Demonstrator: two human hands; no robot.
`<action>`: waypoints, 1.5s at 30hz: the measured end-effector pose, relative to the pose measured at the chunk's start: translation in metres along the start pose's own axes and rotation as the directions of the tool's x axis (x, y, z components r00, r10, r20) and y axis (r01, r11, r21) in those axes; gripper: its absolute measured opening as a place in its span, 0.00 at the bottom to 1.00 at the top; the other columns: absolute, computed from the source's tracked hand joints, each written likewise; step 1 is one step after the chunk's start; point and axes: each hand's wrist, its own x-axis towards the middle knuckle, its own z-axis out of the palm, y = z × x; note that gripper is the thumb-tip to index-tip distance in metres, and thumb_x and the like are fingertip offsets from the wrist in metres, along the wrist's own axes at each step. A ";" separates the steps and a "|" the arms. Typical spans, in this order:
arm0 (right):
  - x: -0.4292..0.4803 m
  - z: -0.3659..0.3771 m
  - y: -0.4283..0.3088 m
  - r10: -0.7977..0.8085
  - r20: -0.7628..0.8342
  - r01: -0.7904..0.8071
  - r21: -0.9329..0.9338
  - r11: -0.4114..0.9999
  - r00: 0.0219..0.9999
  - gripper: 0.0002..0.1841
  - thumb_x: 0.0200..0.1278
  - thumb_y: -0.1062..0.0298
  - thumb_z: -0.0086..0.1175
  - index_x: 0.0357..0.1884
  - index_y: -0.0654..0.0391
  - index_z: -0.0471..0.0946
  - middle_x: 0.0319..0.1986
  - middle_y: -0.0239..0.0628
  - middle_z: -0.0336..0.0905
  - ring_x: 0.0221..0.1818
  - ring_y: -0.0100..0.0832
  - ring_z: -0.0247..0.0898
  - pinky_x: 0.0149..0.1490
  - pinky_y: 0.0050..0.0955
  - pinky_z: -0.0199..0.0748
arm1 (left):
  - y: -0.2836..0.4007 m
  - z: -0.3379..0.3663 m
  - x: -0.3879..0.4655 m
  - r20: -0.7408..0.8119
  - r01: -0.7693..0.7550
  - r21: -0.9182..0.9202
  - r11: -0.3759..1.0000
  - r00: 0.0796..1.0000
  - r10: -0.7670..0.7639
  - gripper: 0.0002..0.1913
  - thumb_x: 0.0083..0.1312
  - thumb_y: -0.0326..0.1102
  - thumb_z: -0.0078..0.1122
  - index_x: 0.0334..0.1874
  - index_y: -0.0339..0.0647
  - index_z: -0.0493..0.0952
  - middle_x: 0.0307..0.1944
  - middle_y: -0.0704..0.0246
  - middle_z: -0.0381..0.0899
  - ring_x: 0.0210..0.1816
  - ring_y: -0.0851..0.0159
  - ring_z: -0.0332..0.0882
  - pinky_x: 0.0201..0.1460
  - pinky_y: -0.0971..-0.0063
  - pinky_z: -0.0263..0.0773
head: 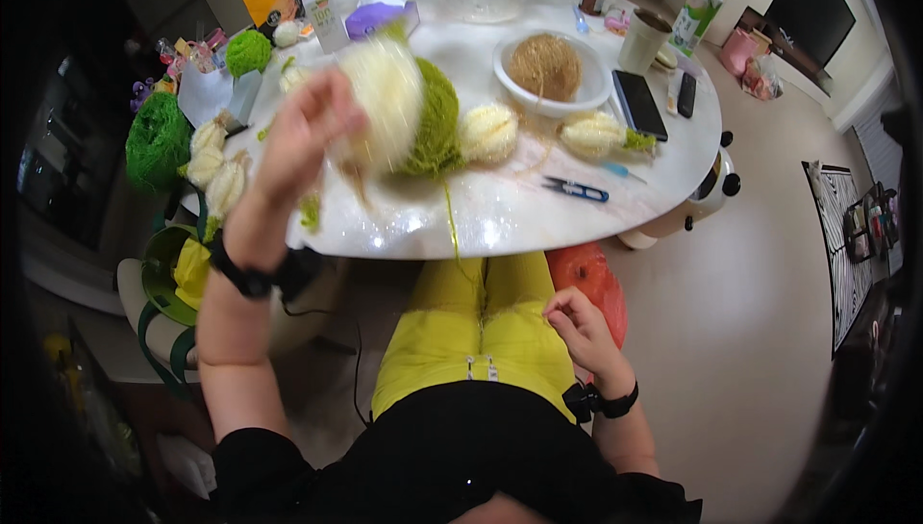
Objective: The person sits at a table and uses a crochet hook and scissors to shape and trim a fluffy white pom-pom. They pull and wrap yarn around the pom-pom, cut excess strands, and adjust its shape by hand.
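My left hand (pixel 317 124) is raised over the table's front left, its fingers curled at the edge of a white yarn piece (pixel 382 98). Motion blurs that piece; a green part shows at its top and beige fibres trail below. Behind it sits an olive-green yarn ball (pixel 435 120), partly hidden, with a strand dropping over the table edge. My right hand (pixel 584 333) is above my right thigh, thumb and forefinger pinched. A faint pale strand crosses the yellow trousers (pixel 425 344) toward these fingertips. More stuffed white yarn pieces (pixel 490 133) lie on the table.
A white bowl (pixel 505 84) holds a beige yarn ball (pixel 546 66). Thread snips (pixel 577 189), a blue-handled tool (pixel 620 171) and a phone (pixel 640 106) lie at right. Green yarn (pixel 159 142) sits at far left. A red bag (pixel 595 286) hangs below the edge.
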 end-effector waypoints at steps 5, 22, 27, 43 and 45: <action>0.005 0.023 -0.023 0.072 -0.057 -0.064 0.132 0.989 0.996 0.12 0.69 0.71 0.61 0.50 0.61 0.74 0.28 0.19 0.67 0.29 0.11 0.59 0.35 0.13 0.60 | -0.044 0.101 -0.113 0.210 0.009 0.084 0.996 0.977 -0.027 0.28 0.45 0.35 0.83 0.29 0.48 0.61 0.42 0.67 0.63 0.49 0.62 0.62 0.54 0.72 0.60; 0.017 0.058 -0.011 0.113 -0.113 -0.073 0.313 0.947 0.987 0.12 0.71 0.65 0.60 0.47 0.62 0.76 0.32 0.24 0.78 0.32 0.12 0.68 0.37 0.15 0.68 | -0.070 0.153 -0.173 0.274 0.307 -0.294 0.905 0.934 -0.228 0.58 0.59 0.32 0.71 0.80 0.42 0.33 0.74 0.57 0.51 0.74 0.59 0.55 0.76 0.63 0.53; 0.014 0.053 -0.014 0.154 -0.084 -0.097 0.469 0.878 0.985 0.14 0.76 0.62 0.54 0.53 0.61 0.73 0.34 0.24 0.78 0.31 0.12 0.69 0.37 0.16 0.69 | -0.070 0.156 -0.176 0.289 0.373 -0.369 0.851 0.916 -0.277 0.58 0.59 0.29 0.72 0.81 0.44 0.34 0.76 0.60 0.50 0.76 0.59 0.52 0.77 0.62 0.53; 0.011 0.036 0.026 0.432 0.342 -0.545 0.633 0.550 0.834 0.13 0.78 0.54 0.48 0.38 0.51 0.74 0.18 0.14 0.58 0.15 0.10 0.45 0.20 0.14 0.43 | -0.062 0.138 -0.146 0.656 -0.523 0.416 0.744 0.739 0.152 0.39 0.52 0.39 0.72 0.70 0.50 0.71 0.68 0.64 0.69 0.70 0.50 0.64 0.70 0.54 0.57; 0.011 0.038 0.030 0.456 0.370 -0.583 0.602 0.545 0.809 0.15 0.78 0.52 0.48 0.36 0.50 0.75 0.17 0.15 0.57 0.15 0.11 0.44 0.20 0.15 0.42 | -0.067 0.141 -0.143 0.675 -0.563 0.405 0.721 0.715 0.179 0.35 0.50 0.34 0.75 0.65 0.46 0.75 0.60 0.64 0.76 0.63 0.52 0.71 0.65 0.58 0.60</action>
